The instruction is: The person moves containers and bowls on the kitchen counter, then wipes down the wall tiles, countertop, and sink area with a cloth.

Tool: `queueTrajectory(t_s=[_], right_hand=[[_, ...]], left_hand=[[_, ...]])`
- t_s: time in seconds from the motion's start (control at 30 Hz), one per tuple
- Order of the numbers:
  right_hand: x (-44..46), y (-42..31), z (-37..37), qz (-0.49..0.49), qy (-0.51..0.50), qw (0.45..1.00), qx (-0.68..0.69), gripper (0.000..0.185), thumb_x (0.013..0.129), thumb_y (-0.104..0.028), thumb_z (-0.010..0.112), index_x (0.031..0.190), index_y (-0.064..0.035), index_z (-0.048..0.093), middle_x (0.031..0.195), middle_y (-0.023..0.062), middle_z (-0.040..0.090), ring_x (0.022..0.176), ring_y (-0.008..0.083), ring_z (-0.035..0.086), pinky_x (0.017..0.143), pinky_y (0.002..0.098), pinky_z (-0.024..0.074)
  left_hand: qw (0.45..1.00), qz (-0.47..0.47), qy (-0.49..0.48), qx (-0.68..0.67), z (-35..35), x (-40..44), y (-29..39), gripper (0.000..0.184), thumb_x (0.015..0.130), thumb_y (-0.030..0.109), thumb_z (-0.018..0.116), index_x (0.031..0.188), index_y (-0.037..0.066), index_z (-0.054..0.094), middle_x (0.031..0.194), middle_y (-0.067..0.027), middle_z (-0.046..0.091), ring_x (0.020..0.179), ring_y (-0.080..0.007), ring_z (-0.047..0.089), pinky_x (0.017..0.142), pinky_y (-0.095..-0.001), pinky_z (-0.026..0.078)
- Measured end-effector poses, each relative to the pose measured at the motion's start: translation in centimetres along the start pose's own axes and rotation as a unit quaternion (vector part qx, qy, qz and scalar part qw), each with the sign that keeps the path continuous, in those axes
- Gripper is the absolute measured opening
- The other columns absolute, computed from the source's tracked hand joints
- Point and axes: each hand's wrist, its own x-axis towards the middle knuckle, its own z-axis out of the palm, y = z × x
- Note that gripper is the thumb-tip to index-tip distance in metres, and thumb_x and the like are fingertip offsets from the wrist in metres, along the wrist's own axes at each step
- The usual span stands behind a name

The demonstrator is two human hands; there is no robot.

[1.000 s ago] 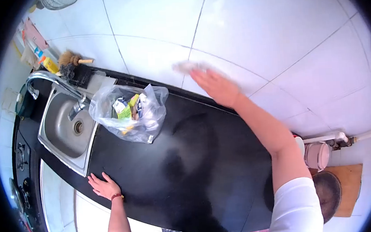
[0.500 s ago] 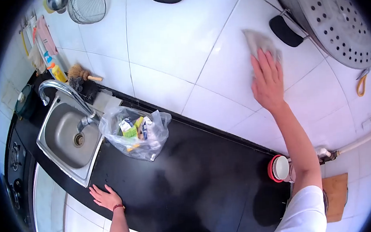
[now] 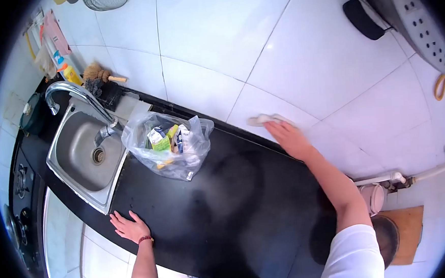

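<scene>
My right hand (image 3: 290,139) presses a pale grey cloth (image 3: 262,119) against the white wall tiles, low down and just above the back edge of the counter. Part of the cloth is hidden under the fingers. My left hand (image 3: 130,228) rests flat on the front edge of the black countertop (image 3: 186,217), fingers spread, holding nothing. It lies just below the near corner of the steel sink (image 3: 84,173). Between my two hands, towards the back, stands a clear plastic bag (image 3: 195,153) with several small packets in it.
A curved tap (image 3: 74,89) arches over the sink. Behind it are a brush (image 3: 95,73) and a yellow bottle (image 3: 71,74). A perforated steel pan (image 3: 422,25) with a black handle (image 3: 363,19) hangs at upper right. Pipes (image 3: 380,179) and a wooden board (image 3: 409,234) are at right.
My right hand has slid the cloth down the wall and to the left, from beside the pan's handle to near the counter. My left hand stays flat on the edge. The view has shifted slightly.
</scene>
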Motion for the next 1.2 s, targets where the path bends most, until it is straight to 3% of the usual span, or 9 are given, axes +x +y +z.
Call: queueTrajectory(t_s=[0.07,0.17,0.37,0.5,0.67,0.77,1.07,1.2], right_hand=[[-1.8,1.0,-4.7,0.037,-0.013,0.992,-0.119,0.061,0.086,-0.005,0.053,0.146,0.0002,0.045,0.157,0.0107,0.038,0.144,0.0240,0.037,0.118,0.0394,0.0316],[1.8,1.9,-12.4,0.039,0.070,0.966,-0.245,0.059,0.087,-0.005,0.052,0.146,-0.0010,0.047,0.159,0.0099,0.037,0.147,0.0234,0.035,0.118,0.0398,0.0294],[10.0,0.0,-12.6,0.042,0.160,0.952,-0.258,0.057,0.087,-0.008,0.052,0.144,-0.0024,0.051,0.160,0.0086,0.036,0.148,0.0228,0.033,0.119,0.0399,0.0269],[5.4,1.2,-11.1,0.024,0.099,0.956,-0.275,0.055,0.087,-0.009,0.053,0.141,-0.0021,0.053,0.158,0.0087,0.039,0.147,0.0230,0.035,0.117,0.0408,0.0293],[9.5,-0.3,-13.2,0.046,0.156,0.943,-0.289,0.053,0.087,-0.010,0.054,0.139,-0.0023,0.055,0.156,0.0083,0.041,0.146,0.0231,0.036,0.117,0.0415,0.0294],[7.3,-0.1,-12.3,0.062,0.127,0.951,-0.275,0.053,0.086,-0.011,0.055,0.138,-0.0025,0.056,0.156,0.0079,0.041,0.146,0.0232,0.036,0.117,0.0413,0.0294],[9.9,0.4,-14.6,0.016,0.147,0.950,-0.275,0.055,0.086,-0.007,0.056,0.140,-0.0026,0.054,0.157,0.0086,0.040,0.146,0.0234,0.037,0.117,0.0438,0.0289],[5.1,2.7,-15.3,0.129,0.212,0.941,-0.232,0.058,0.084,-0.001,0.055,0.141,-0.0015,0.052,0.158,0.0108,0.039,0.145,0.0258,0.038,0.116,0.0450,0.0304]], left_hand=[[1.000,-0.002,0.007,-0.004,0.4,0.1,0.1,0.060,0.103,0.039,0.048,0.153,0.009,0.036,0.163,-0.0093,0.029,0.151,-0.0278,0.025,0.121,-0.0505,0.021],[1.000,0.003,0.015,0.002,0.4,0.0,-0.1,0.060,0.103,0.039,0.048,0.153,0.009,0.035,0.163,-0.0087,0.029,0.151,-0.0276,0.025,0.121,-0.0503,0.020],[1.000,-0.005,-0.005,0.009,-0.4,-0.1,0.3,0.060,0.103,0.040,0.047,0.154,0.010,0.035,0.163,-0.0080,0.028,0.151,-0.0275,0.025,0.121,-0.0502,0.020],[1.000,-0.003,0.000,0.015,-0.1,0.1,0.2,0.060,0.104,0.040,0.047,0.154,0.010,0.035,0.163,-0.0082,0.028,0.151,-0.0275,0.025,0.121,-0.0500,0.021],[0.999,0.011,0.028,0.017,1.1,-0.2,-0.5,0.059,0.103,0.041,0.047,0.153,0.011,0.036,0.162,-0.0076,0.030,0.150,-0.0272,0.026,0.119,-0.0514,0.023],[0.999,0.011,0.044,0.014,1.3,0.2,-0.4,0.059,0.103,0.042,0.047,0.152,0.012,0.038,0.162,-0.0068,0.031,0.150,-0.0271,0.028,0.118,-0.0520,0.025],[1.000,0.003,0.021,0.021,0.8,0.0,-0.2,0.060,0.102,0.039,0.049,0.153,0.010,0.035,0.163,-0.0077,0.029,0.151,-0.0269,0.026,0.119,-0.0517,0.023],[1.000,-0.003,0.013,0.018,0.1,0.1,-0.1,0.060,0.102,0.038,0.049,0.153,0.010,0.035,0.163,-0.0072,0.029,0.151,-0.0268,0.025,0.120,-0.0508,0.022]])
